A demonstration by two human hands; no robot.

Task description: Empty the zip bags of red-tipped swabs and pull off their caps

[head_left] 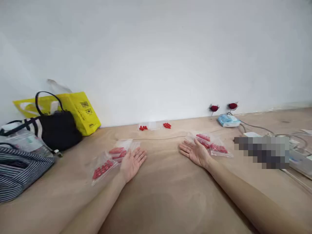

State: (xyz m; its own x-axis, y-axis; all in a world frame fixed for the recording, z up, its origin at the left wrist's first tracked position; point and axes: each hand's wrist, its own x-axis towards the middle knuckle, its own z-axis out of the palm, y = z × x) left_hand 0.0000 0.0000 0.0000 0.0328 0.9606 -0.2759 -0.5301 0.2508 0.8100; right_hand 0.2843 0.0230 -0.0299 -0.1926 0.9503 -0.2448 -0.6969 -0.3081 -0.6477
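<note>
My left hand [133, 162] lies palm up on the wooden table [161, 188], fingers stretched out and holding nothing. Close to its left are clear zip bags with small red pieces, one bag [102, 169] nearer and another bag [119, 152] partly behind the hand. My right hand [196, 152] also rests palm up with its fingers spread and nothing in it. Beside it on the right lie more clear bags of red pieces [218, 148]. Farther back, by the wall, two small clear bags hold red pieces, the left group [143, 128] and the right group [167, 125].
At the left stand a yellow bag [87, 113], a black handbag [60, 130] and a striped cloth bag [21, 172]. On the right are a blue-and-white packet [228, 120], two dark red flower-like items [232, 106], cables [258, 127] and a pixelated patch.
</note>
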